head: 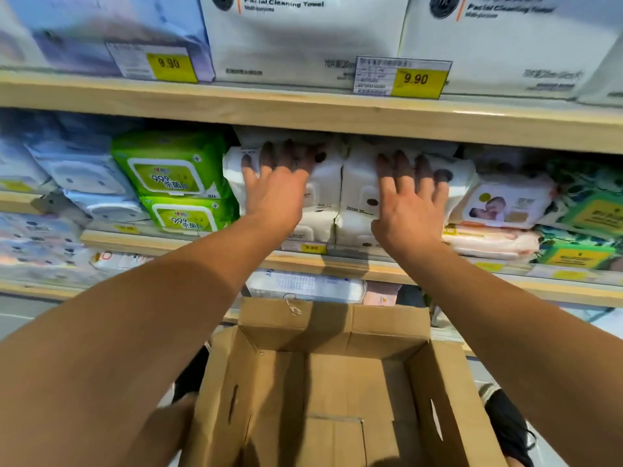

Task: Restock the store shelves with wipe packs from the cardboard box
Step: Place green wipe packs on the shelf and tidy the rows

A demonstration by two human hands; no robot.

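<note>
Green wipe packs (172, 178) stacked two high sit left of your hands on the middle shelf (337, 261); further left, blurred blue-white packs. Right of your hands: a pack with a baby photo (502, 205) on top of a pink pack (495, 241), then green leaf-print packs (586, 230) at the far right edge. Upper shelf board (303, 109) hangs just over your fingertips, carrying white "Facial Cleaning Towel" packs (303, 35) and yellow 9.90 price tags (416, 79).

White wipe packs (337, 183) are on the middle shelf, two side-by-side stacks, directly under your hands. Cardboard box (337, 382) is near you, below the arms, flaps open, only bare cardboard visible inside.

Your left hand (274, 183) lies flat on the left white stack, fingers spread and straight, pressing, not gripping. Your right hand (411, 197) same on the right stack, fingers spread, palm against the pack front. Both arms extended forward, fingertips in shadow under the upper board.
</note>
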